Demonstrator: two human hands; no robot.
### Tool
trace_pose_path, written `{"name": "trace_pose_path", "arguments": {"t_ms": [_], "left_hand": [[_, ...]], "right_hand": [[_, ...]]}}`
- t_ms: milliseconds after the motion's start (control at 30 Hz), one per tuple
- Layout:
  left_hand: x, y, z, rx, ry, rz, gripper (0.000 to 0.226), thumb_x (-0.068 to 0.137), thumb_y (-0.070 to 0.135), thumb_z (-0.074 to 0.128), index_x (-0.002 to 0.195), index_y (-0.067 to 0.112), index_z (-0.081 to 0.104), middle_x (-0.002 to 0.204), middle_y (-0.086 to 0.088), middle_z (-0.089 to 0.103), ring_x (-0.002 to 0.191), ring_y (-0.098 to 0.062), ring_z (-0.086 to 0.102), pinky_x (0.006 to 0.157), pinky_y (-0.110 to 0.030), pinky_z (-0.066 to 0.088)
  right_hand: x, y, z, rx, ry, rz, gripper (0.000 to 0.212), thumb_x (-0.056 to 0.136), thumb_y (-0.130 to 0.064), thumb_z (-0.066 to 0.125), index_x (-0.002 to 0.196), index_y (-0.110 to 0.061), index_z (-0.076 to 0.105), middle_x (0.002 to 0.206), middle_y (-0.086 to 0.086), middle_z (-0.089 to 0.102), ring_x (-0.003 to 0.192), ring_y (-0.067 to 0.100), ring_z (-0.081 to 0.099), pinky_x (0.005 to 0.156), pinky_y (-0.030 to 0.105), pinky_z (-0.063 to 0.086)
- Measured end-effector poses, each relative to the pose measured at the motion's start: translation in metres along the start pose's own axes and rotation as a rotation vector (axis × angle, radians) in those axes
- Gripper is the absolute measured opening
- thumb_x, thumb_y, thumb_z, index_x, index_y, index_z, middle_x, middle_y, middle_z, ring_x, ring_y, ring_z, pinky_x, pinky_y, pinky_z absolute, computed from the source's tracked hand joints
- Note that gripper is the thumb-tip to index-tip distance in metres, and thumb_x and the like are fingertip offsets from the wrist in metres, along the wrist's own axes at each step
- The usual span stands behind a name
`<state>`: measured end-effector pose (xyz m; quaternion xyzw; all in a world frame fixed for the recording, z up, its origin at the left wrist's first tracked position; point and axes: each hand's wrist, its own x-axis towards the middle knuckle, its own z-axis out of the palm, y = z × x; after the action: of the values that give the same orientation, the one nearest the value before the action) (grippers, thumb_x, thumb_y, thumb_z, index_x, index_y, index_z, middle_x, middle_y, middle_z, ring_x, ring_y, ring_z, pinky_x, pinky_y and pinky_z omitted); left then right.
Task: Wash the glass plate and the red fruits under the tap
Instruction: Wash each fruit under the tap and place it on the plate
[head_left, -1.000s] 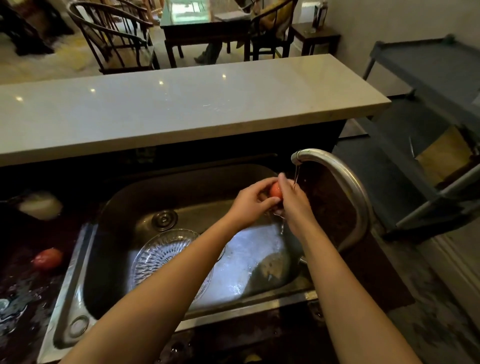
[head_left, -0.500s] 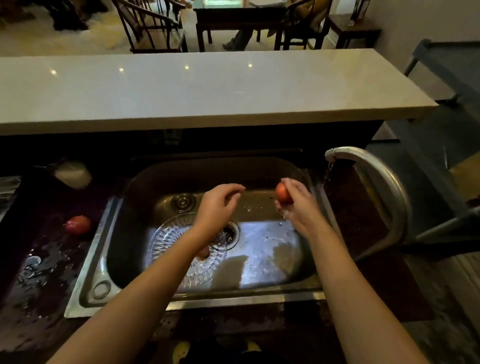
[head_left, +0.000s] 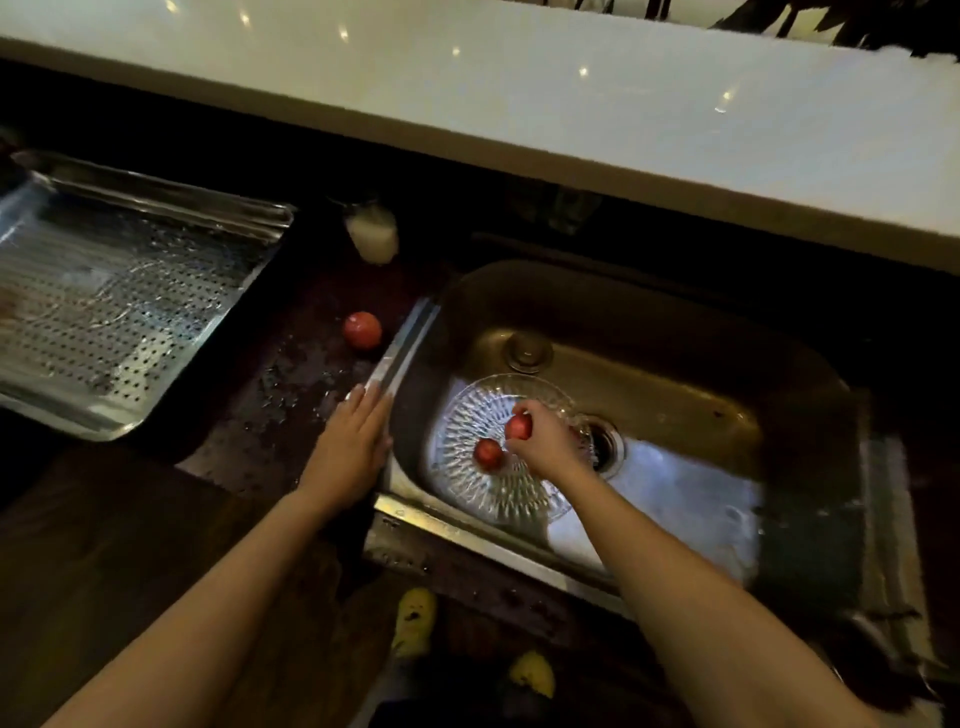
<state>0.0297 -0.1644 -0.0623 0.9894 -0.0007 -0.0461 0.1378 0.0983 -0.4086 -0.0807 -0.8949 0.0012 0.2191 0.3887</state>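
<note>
A red fruit (head_left: 518, 427) is pinched by the right grip (head_left: 548, 447) above the glass plate (head_left: 493, 499). The left grip (head_left: 353, 447) is laid flat, fingers straight, beside the sink (head_left: 402, 353).

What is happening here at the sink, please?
A person is washing fruit at a sink. The right hand holds a red fruit over the glass plate, which lies in the sink. A second red fruit lies on the plate. The left hand rests flat at the sink's left rim. A third red fruit sits on the wet counter to the left. The tap is out of view.
</note>
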Motion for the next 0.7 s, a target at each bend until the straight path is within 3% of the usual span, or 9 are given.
{"name": "trace_pose_path", "arguments": {"t_ms": [167, 300, 400, 600, 700], "left_hand": [[-0.001, -0.008, 0.013, 0.042, 0.075, -0.017, 0.062, 0.096, 0.037, 0.040, 0.147, 0.013, 0.017, 0.157, -0.003, 0.012, 0.144, -0.015, 0.000, 0.117, -0.032, 0.002], [-0.002, -0.008, 0.017, 0.086, 0.092, -0.029, 0.062, 0.096, 0.044, 0.027, 0.148, 0.013, 0.015, 0.157, -0.005, 0.010, 0.145, -0.016, 0.000, 0.119, -0.034, 0.003], [-0.003, -0.008, 0.019, 0.104, 0.096, -0.034, 0.065, 0.093, 0.048, 0.013, 0.148, 0.013, 0.014, 0.157, -0.004, 0.006, 0.146, -0.017, 0.003, 0.120, -0.033, 0.004], [-0.005, -0.006, 0.020, 0.102, 0.122, -0.029, 0.059, 0.096, 0.042, 0.023, 0.146, 0.012, 0.013, 0.155, -0.003, 0.003, 0.145, -0.015, 0.001, 0.118, -0.031, 0.003], [-0.005, -0.006, 0.020, 0.097, 0.090, -0.048, 0.058, 0.096, 0.043, 0.018, 0.145, 0.016, 0.002, 0.155, -0.001, -0.004, 0.145, -0.014, -0.006, 0.120, -0.032, 0.001]], "right_hand": [[0.042, 0.006, 0.033, -0.309, -0.004, -0.074, 0.043, 0.080, -0.010, 0.065, 0.121, -0.016, 0.052, 0.125, 0.012, 0.056, 0.118, 0.029, 0.047, 0.100, 0.038, 0.040], [0.068, 0.015, 0.049, -0.239, -0.018, 0.027, 0.047, 0.084, -0.013, 0.063, 0.129, -0.016, 0.049, 0.134, 0.016, 0.041, 0.121, 0.033, 0.044, 0.106, 0.039, 0.038], [0.081, 0.022, 0.060, -0.283, -0.059, 0.061, 0.044, 0.086, -0.020, 0.063, 0.127, -0.014, 0.048, 0.131, 0.017, 0.040, 0.116, 0.035, 0.047, 0.102, 0.039, 0.041], [0.097, 0.023, 0.063, -0.365, -0.117, 0.107, 0.052, 0.087, -0.031, 0.058, 0.133, -0.013, 0.042, 0.133, 0.022, 0.045, 0.123, 0.038, 0.041, 0.102, 0.041, 0.039], [0.101, 0.002, 0.056, -0.407, -0.068, 0.047, 0.054, 0.089, -0.035, 0.054, 0.137, -0.012, 0.040, 0.138, 0.020, 0.042, 0.127, 0.038, 0.039, 0.105, 0.044, 0.037]]}}
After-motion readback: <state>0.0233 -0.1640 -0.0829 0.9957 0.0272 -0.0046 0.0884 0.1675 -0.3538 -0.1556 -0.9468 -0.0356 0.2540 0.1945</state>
